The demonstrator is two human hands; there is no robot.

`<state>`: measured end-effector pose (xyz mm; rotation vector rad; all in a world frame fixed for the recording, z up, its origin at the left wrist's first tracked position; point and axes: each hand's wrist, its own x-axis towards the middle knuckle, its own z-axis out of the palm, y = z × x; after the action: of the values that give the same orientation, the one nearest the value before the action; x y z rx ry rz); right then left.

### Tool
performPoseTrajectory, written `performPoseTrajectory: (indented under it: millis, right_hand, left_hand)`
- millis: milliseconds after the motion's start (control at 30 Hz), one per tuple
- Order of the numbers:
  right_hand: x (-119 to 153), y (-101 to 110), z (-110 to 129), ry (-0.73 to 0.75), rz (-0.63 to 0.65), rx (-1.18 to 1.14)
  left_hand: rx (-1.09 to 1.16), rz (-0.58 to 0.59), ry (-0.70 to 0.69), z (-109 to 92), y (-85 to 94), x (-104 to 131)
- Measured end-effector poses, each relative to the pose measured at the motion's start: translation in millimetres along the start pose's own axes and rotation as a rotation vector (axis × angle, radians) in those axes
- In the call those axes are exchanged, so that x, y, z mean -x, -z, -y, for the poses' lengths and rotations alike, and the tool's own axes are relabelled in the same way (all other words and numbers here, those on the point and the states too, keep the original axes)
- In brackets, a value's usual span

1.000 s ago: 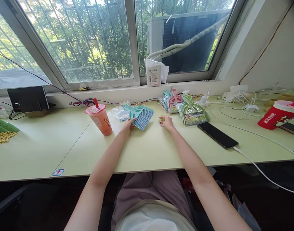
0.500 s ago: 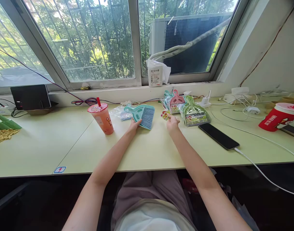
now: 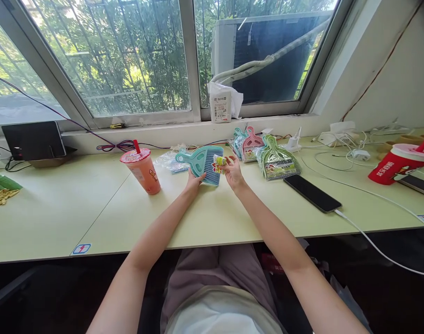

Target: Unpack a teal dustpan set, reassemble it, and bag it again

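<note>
Left hand [image 3: 193,180] grips the near edge of the teal plastic mini brush-and-dustpan set [image 3: 202,159], fingers closed around the bristle end. The set sits just right of the pink bubble-tea cup with the red straw [image 3: 141,170], tilted up off the pale green desk [image 3: 59,204].

Right hand [image 3: 232,170] pinches a small yellow-green printed card label [image 3: 218,162] between thumb and fingertips, holding it against the right edge of the bristles.

Risks, as I judge them:
- The label is held only by the fingertips, so a slack pinch could drop it onto the desk or let it sit crooked on the brush.
- The left elbow's sweep path runs close to the cup. It is tall and looks full, so a bump could tip it onto the desk.
- The brush is held by one edge only, so pushing the label on could rotate it out of the grip.

Around the cup:
- Crumpled clear plastic wrapper [image 3: 168,162] just right of it, behind the brush; it could snag.
- Pile of bagged dustpan sets in green, pink and teal [image 3: 267,155] further right, close to the right hand.
- Black smartphone on a white cable [image 3: 312,193] beyond the pile.
- Red paper cup with lid [image 3: 397,163] far right, amid loose white chargers.
- Black tablet on a stand [image 3: 34,140] to the left.
- White tissue pack [image 3: 221,105] up on the sill, behind and to the right.
</note>
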<state>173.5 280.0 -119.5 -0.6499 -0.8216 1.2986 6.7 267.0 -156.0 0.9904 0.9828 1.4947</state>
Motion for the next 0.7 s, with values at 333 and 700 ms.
performPoseTrajectory:
  millis: [333,700]
  right_hand:
    - [25.1,-18.8,3.3,0.14,0.069,0.043]
    - [33.3,-33.8,-11.0,0.213,0.07,0.007]
  left_hand:
    - [-0.049,0.061,-0.064,-5.6,-6.0,9.6]
    - [-0.103,0.088,-0.054,-3.1,-4.2,6.2]
